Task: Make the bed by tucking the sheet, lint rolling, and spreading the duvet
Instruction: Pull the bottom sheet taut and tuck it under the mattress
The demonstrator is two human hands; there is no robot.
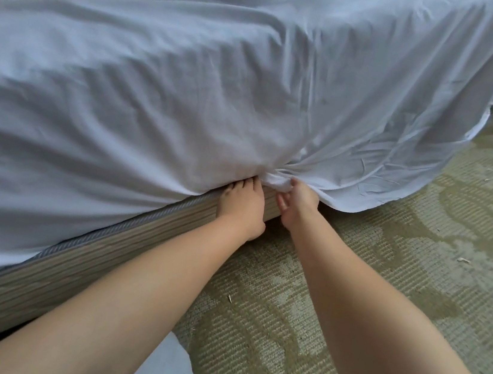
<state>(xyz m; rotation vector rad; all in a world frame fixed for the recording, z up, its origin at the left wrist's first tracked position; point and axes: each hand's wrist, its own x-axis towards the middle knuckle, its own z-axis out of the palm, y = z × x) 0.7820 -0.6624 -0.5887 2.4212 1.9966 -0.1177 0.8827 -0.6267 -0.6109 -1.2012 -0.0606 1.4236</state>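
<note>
White sheet (188, 91) bunches at the bed's side edge, right hand (297, 204) pinching the bunch. Left hand (241, 206) sits just beside it, straight fingers (240, 186) pushing in under the mattress. Untucked flap hangs off toward the right corner.

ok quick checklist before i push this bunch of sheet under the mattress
1. Left hand at the mattress edge, fingertips going under the sheet: ok.
2. Right hand grips the gathered fabric: ok.
3. Side left of the hands already tucked, bed base showing: ok.
4. Corner right of the hands tucked: not ok, it hangs loose to the carpet.
5. Top surface smooth: not ok, creased.
6. How far the fabric is under the mattress: cannot tell.
</note>
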